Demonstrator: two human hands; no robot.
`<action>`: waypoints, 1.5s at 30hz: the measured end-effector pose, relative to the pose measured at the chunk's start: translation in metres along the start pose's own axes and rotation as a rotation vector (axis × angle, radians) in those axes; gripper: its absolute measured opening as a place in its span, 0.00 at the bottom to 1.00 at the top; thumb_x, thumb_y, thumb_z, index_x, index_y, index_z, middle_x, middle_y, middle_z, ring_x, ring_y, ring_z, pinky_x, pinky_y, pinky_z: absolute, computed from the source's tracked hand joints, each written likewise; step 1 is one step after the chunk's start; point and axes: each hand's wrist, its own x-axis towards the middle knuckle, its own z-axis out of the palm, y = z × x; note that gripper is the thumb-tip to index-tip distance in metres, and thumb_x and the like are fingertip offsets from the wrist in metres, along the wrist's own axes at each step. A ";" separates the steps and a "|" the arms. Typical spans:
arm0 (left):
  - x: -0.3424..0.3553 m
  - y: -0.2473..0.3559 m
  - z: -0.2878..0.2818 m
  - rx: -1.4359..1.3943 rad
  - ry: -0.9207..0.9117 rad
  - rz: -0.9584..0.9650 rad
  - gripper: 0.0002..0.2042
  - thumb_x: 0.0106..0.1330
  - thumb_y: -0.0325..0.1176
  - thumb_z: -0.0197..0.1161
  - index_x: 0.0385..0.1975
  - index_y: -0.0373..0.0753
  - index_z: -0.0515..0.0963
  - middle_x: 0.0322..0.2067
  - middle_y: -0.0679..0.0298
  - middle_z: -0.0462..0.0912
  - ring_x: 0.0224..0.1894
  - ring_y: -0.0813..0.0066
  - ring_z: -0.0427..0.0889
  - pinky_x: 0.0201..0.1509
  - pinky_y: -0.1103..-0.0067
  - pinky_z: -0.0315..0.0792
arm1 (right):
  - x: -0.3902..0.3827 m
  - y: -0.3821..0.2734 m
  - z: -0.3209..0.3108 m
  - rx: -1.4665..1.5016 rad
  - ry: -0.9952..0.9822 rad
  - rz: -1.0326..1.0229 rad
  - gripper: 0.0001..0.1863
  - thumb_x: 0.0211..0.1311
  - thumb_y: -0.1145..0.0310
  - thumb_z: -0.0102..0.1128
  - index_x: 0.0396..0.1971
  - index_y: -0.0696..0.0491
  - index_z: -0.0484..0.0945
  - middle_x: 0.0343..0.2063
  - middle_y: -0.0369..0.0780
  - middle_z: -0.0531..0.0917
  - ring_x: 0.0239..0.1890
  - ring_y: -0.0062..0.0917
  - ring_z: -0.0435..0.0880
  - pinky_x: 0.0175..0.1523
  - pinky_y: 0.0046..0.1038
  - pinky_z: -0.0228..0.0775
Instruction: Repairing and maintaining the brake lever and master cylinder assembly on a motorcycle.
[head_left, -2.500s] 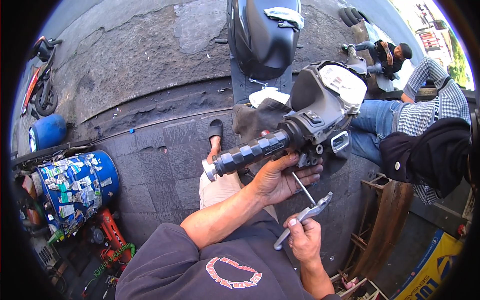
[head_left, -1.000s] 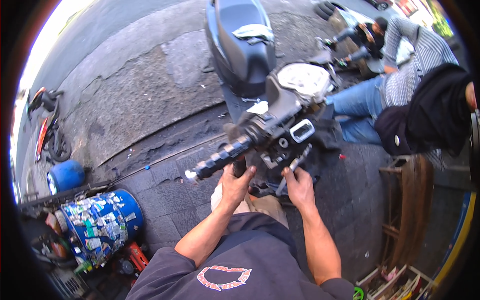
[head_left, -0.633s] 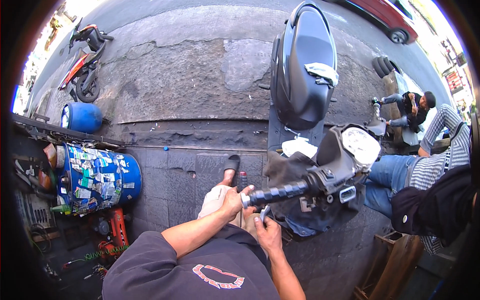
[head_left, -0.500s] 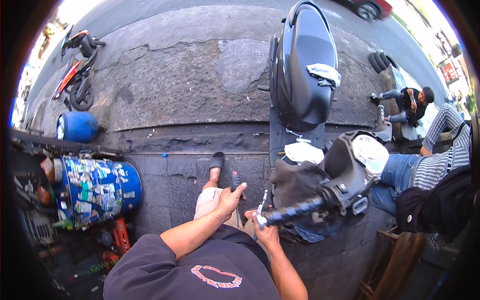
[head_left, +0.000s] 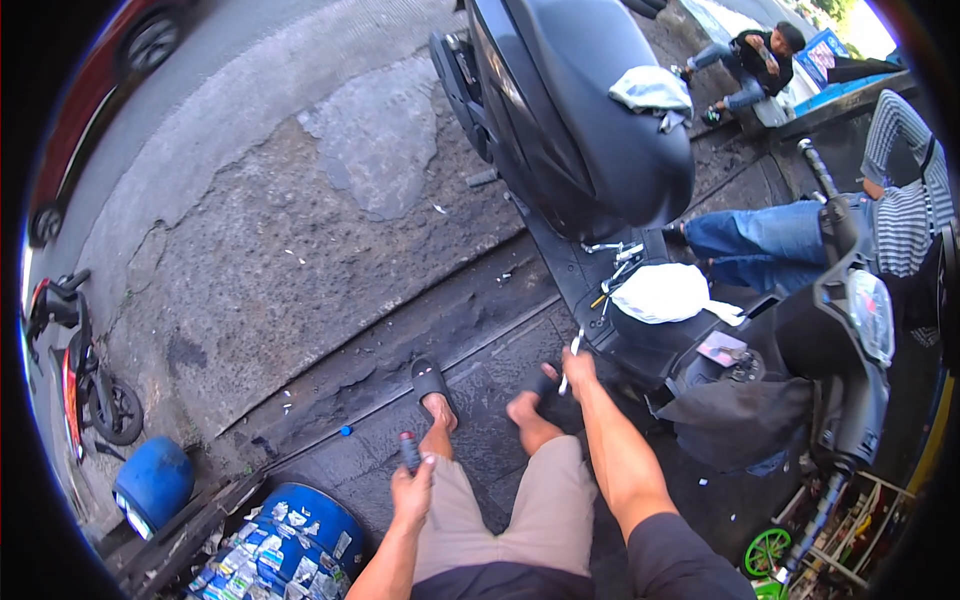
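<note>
Lever [head_left: 577,343] now farther from handlebar [head_left: 822,512]

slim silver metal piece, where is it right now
In the head view, slightly right of centre, the slim silver metal piece is in the person's right hand, below and left of the rounded white bundle.

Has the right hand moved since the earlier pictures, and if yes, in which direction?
Yes. Judged against the scooter, the right hand has moved away from the grip and closer to the white bundle.
</note>
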 end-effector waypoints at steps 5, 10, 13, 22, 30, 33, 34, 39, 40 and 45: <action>0.043 -0.018 -0.028 0.048 0.046 -0.222 0.13 0.69 0.37 0.69 0.33 0.39 0.71 0.19 0.68 0.74 0.13 0.81 0.70 0.14 0.79 0.64 | 0.154 -0.054 0.025 -0.107 0.156 0.055 0.28 0.69 0.50 0.58 0.49 0.64 0.84 0.48 0.61 0.85 0.56 0.54 0.84 0.59 0.47 0.75; 0.051 -0.021 0.001 0.195 0.023 -0.251 0.11 0.70 0.36 0.67 0.35 0.39 0.71 0.19 0.66 0.76 0.13 0.81 0.70 0.15 0.80 0.62 | 0.213 -0.107 0.026 -0.221 0.313 0.074 0.23 0.67 0.58 0.64 0.50 0.64 0.83 0.50 0.60 0.85 0.55 0.53 0.85 0.59 0.47 0.77; 0.049 -0.016 0.027 0.169 -0.067 -0.292 0.10 0.72 0.36 0.65 0.38 0.41 0.70 0.20 0.66 0.75 0.13 0.82 0.67 0.13 0.81 0.60 | 0.212 -0.119 0.025 -0.269 0.439 -0.048 0.24 0.65 0.65 0.65 0.56 0.63 0.78 0.56 0.59 0.79 0.58 0.53 0.82 0.63 0.46 0.74; 0.039 0.056 0.057 1.083 -0.353 0.200 0.26 0.63 0.41 0.68 0.54 0.29 0.74 0.38 0.37 0.86 0.44 0.38 0.87 0.50 0.57 0.79 | -0.007 -0.058 0.049 -0.231 -0.176 -0.506 0.23 0.71 0.53 0.63 0.50 0.58 0.81 0.39 0.50 0.88 0.44 0.42 0.88 0.56 0.38 0.78; -0.036 0.166 0.055 1.467 -1.178 1.006 0.34 0.61 0.45 0.71 0.61 0.34 0.64 0.28 0.41 0.85 0.32 0.38 0.87 0.37 0.51 0.80 | -0.327 -0.043 -0.076 -0.022 -0.710 -0.528 0.24 0.76 0.50 0.56 0.58 0.54 0.80 0.40 0.48 0.88 0.35 0.35 0.87 0.44 0.38 0.78; -0.096 0.213 0.086 1.541 -1.514 1.182 0.30 0.61 0.48 0.72 0.55 0.36 0.68 0.28 0.43 0.84 0.34 0.38 0.86 0.39 0.51 0.80 | -0.408 -0.036 -0.132 0.322 -0.626 -0.353 0.27 0.72 0.53 0.61 0.64 0.52 0.74 0.45 0.45 0.88 0.35 0.32 0.86 0.44 0.38 0.77; -0.116 0.231 0.100 1.513 -1.538 1.345 0.30 0.61 0.48 0.73 0.55 0.35 0.70 0.30 0.43 0.84 0.37 0.39 0.85 0.42 0.53 0.80 | -0.427 -0.033 -0.142 0.309 -0.571 -0.292 0.30 0.70 0.55 0.65 0.67 0.51 0.72 0.45 0.42 0.87 0.37 0.27 0.85 0.46 0.31 0.78; -0.227 0.308 0.181 0.812 -1.326 1.655 0.19 0.61 0.34 0.75 0.49 0.32 0.81 0.36 0.50 0.87 0.41 0.51 0.87 0.49 0.67 0.79 | -0.496 -0.018 -0.162 0.773 0.248 -0.228 0.32 0.69 0.60 0.64 0.70 0.52 0.70 0.45 0.43 0.86 0.41 0.27 0.86 0.51 0.29 0.78; -0.249 0.320 0.200 0.692 -1.311 1.645 0.16 0.63 0.31 0.73 0.47 0.31 0.82 0.36 0.52 0.87 0.42 0.58 0.87 0.50 0.70 0.78 | -0.503 -0.017 -0.167 0.870 0.392 -0.166 0.32 0.68 0.61 0.64 0.70 0.52 0.70 0.45 0.44 0.87 0.41 0.28 0.86 0.52 0.29 0.77; -0.362 0.347 0.330 0.378 -1.141 1.828 0.09 0.73 0.30 0.64 0.44 0.29 0.82 0.37 0.55 0.87 0.40 0.72 0.85 0.50 0.75 0.76 | -0.507 -0.037 -0.215 0.966 0.645 -0.313 0.32 0.68 0.66 0.64 0.71 0.55 0.69 0.47 0.45 0.87 0.49 0.33 0.87 0.60 0.36 0.75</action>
